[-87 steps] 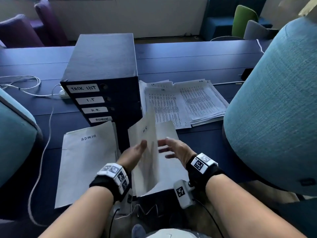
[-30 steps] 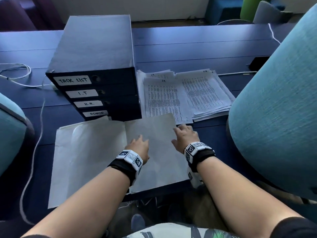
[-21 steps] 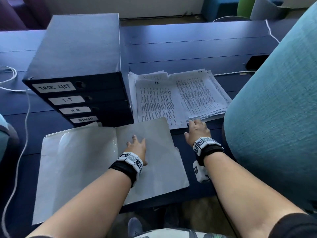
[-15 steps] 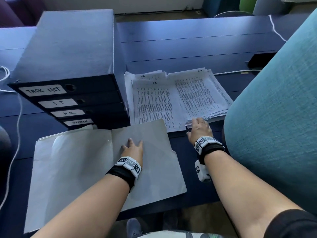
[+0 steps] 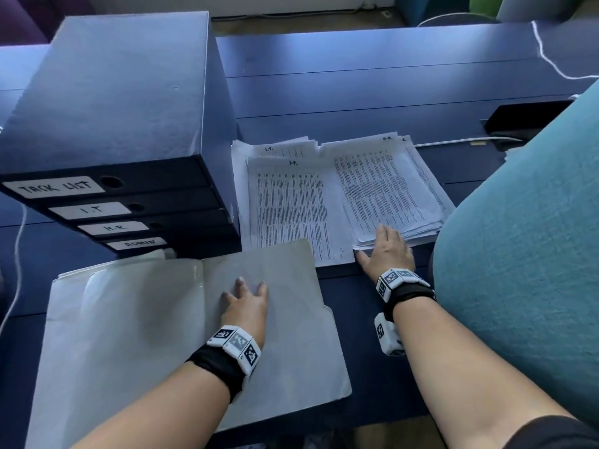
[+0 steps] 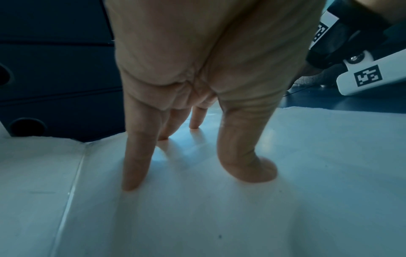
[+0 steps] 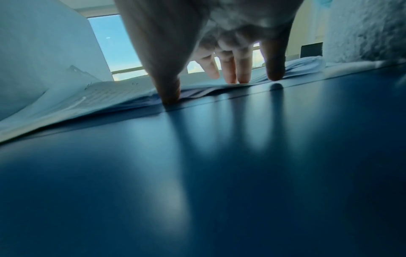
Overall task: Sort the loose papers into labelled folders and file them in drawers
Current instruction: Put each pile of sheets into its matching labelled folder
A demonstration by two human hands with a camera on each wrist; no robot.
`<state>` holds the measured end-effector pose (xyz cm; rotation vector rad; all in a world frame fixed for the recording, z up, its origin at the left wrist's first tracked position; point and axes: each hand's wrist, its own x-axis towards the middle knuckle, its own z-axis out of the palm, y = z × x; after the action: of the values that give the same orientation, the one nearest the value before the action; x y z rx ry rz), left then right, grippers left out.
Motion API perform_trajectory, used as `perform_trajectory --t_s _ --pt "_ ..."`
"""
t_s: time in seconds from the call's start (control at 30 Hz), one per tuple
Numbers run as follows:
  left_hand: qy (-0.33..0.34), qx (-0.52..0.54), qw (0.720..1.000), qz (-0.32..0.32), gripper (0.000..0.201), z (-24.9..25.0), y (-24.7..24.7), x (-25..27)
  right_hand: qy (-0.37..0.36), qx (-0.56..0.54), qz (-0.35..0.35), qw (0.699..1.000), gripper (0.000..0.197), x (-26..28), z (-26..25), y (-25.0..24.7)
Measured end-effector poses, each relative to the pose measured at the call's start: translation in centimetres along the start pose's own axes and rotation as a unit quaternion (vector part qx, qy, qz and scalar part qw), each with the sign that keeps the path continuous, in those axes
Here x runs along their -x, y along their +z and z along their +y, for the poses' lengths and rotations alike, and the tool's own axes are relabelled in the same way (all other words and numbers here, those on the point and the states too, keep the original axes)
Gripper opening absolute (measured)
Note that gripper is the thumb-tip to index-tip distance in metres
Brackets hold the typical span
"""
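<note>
My left hand (image 5: 247, 307) rests on the open folder (image 5: 291, 345), fingers (image 6: 136, 156) spread and straight, pressing it to the tabletop (image 5: 372, 92). My right hand (image 5: 387, 251) lies on the near edge of the papers (image 5: 382, 189), fingers (image 7: 243, 69) straight, thumb at the stack's edge. The drawers (image 5: 129, 202) stand left of the papers.

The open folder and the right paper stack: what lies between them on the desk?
In the head view, between the folder and the right stack lie the left printed stack's near corner and bare desk. The right hand rests on the right stack's edge.
</note>
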<state>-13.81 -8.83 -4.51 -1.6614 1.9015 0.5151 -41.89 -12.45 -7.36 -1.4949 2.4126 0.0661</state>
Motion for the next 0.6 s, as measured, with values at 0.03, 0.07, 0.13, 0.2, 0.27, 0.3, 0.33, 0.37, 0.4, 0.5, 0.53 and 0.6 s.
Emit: perform_trajectory --t_s 0.03,0.07,0.13,0.2,0.27,0.3,0.33,0.37,0.4,0.5,0.53,0.6 --pt "0.001 0.0 1.0 -0.001 0.095 0.0 0.0 0.0 0.003 0.002 0.012 1.0 0.083 0.0 -0.1 0.0" --pt "0.003 -0.002 1.0 -0.002 0.096 0.0 0.1 0.0 0.006 0.005 0.021 1.0 0.08 -0.1 -0.4 -0.1" --pt "0.002 -0.005 1.0 -0.001 0.095 -0.1 0.1 0.0 0.013 0.015 0.019 1.0 0.076 -0.3 -0.8 -0.4" --pt "-0.001 -0.003 1.0 0.004 0.091 -0.2 0.3 0.0 0.019 0.028 0.001 0.999 0.074 -0.4 -1.1 -0.8" --pt "0.0 -0.001 1.0 0.008 0.09 -0.2 0.3 0.0 0.014 0.033 0.028 0.999 0.064 -0.4 -1.1 -1.0" --pt "0.001 0.0 1.0 0.009 0.09 -0.2 0.3 0.0 0.009 0.03 0.052 0.998 0.056 -0.4 -1.1 -1.2" --pt "0.002 0.0 1.0 0.01 0.091 -0.2 0.3 0.0 0.006 0.023 0.068 0.997 0.047 -0.5 -1.0 -1.5" --pt "0.002 0.0 1.0 0.01 0.091 -0.3 0.3 0.0 0.006 0.014 0.074 0.997 0.039 -0.6 -0.8 -1.8" --pt "0.002 0.001 1.0 0.011 0.091 -0.2 0.2 0.0 0.007 0.003 0.076 0.997 0.032 -0.8 -0.7 -2.1" --pt "0.001 0.001 1.0 0.014 0.089 -0.2 0.1 0.1 0.021 -0.032 0.108 0.993 0.017 -0.9 -0.2 -2.8" --pt "0.001 0.001 1.0 0.016 0.089 -0.2 0.1 0.1 0.026 -0.051 0.123 0.991 0.015 -0.7 0.0 -2.9" --pt "0.003 0.002 1.0 0.018 0.087 -0.3 0.0 0.2 0.035 -0.093 0.143 0.985 0.014 -0.1 0.2 -2.9"
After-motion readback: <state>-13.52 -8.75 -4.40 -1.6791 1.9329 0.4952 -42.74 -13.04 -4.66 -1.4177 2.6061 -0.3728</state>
